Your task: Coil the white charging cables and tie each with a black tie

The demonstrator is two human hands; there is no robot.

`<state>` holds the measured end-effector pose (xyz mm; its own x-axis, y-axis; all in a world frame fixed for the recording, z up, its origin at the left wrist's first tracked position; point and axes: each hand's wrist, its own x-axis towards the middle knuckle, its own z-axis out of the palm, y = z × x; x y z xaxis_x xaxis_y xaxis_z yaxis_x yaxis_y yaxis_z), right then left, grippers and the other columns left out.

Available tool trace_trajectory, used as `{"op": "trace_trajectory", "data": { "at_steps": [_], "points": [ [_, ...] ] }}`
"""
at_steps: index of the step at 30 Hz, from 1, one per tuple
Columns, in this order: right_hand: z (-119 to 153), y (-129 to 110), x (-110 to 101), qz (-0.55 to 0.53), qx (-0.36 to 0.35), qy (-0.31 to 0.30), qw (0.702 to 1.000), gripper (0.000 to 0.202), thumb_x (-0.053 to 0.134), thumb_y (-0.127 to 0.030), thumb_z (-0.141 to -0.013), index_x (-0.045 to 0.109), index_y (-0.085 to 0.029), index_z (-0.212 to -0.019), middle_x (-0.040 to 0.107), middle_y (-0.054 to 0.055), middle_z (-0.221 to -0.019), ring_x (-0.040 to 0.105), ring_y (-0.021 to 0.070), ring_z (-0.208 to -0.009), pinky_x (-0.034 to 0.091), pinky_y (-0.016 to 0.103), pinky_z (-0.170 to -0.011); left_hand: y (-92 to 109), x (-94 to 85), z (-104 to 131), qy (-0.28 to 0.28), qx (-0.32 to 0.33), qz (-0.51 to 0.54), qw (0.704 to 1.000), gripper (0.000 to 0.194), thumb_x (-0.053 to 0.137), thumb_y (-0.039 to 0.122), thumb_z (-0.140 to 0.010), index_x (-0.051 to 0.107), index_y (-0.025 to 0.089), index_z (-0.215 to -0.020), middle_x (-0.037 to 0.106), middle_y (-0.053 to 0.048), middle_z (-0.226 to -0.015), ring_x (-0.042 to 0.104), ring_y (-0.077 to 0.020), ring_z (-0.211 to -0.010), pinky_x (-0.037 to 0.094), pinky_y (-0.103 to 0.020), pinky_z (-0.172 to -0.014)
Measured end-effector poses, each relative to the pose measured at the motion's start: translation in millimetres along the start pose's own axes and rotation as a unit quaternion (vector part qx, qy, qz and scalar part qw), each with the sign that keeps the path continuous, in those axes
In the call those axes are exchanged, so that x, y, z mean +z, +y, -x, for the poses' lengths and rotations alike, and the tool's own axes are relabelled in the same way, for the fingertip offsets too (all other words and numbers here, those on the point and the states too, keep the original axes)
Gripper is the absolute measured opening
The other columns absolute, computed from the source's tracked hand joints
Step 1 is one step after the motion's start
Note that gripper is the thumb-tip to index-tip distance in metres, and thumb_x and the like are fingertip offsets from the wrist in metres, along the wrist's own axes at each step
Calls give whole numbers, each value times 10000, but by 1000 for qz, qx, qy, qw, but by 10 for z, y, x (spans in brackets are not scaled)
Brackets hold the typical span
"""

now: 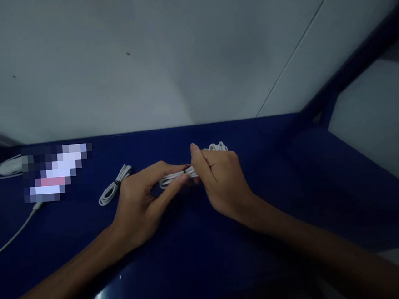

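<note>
A coiled white cable point(169, 180) with a black tie around its middle is held between both hands, just above the blue surface. My left hand point(141, 197) is closed on its looped end, thumb and fingertips pressed near the tie. From the other side my right hand point(224, 179) is closed around the bundle, its thumb pointing up. Its fingertips are mostly hidden, so how it grips the tie does not show. Left of my left hand lies another coiled white cable point(110, 192) with a black tie. White cable loops point(218, 146) show behind my right hand; whether they are separate is unclear.
A blue work surface point(180, 269) stretches under my hands. On the left lies a blurred, lit phone-like device point(59, 173) with a white cord point(19, 237) plugged into it. A white rounded object point(10, 166) lies beside it. Behind stands a pale wall panel point(147, 80).
</note>
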<state>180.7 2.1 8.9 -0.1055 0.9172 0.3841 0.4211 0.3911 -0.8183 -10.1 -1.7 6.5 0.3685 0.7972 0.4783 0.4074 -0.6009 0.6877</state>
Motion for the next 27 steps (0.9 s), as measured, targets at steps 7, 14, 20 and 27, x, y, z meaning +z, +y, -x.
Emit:
{"op": "trace_trajectory", "data": {
  "at_steps": [7,14,20,27],
  "points": [
    [-56,-21,-61,-35,40,-19,998,566,497,-406,-1120,435,-219,-590,456,-27,-547,403,121,-520,286,310,-527,2,50,5,26,-11,0,1000,332,775,252,-1000,762,292,-1330,813,-17,-1185,760,-200,-1024,590,-334,-899],
    [-100,18,-82,-258,155,-73,951,358,718,-583,-986,653,-245,-887,485,-65,-620,388,107,-485,315,270,-441,-58,34,20,48,-53,25,997,244,819,326,-963,816,276,-1202,825,-32,-1112,765,-221,-948,590,-368,-860],
    [-85,21,-19,-389,166,-140,895,360,890,-457,-862,699,-237,-1073,594,-63,-723,498,97,-542,403,226,-438,-73,28,-44,69,-132,157,976,202,822,346,-957,823,226,-1119,836,-52,-1046,778,-238,-967,609,-365,-905],
    [-58,35,30,-375,131,-101,912,315,827,-467,-940,768,-229,-1136,657,-29,-756,511,95,-552,414,241,-461,-45,13,-140,5,-195,310,930,239,686,369,-1056,776,164,-972,784,-55,-846,751,-191,-771,608,-323,-792]
  ]
}}
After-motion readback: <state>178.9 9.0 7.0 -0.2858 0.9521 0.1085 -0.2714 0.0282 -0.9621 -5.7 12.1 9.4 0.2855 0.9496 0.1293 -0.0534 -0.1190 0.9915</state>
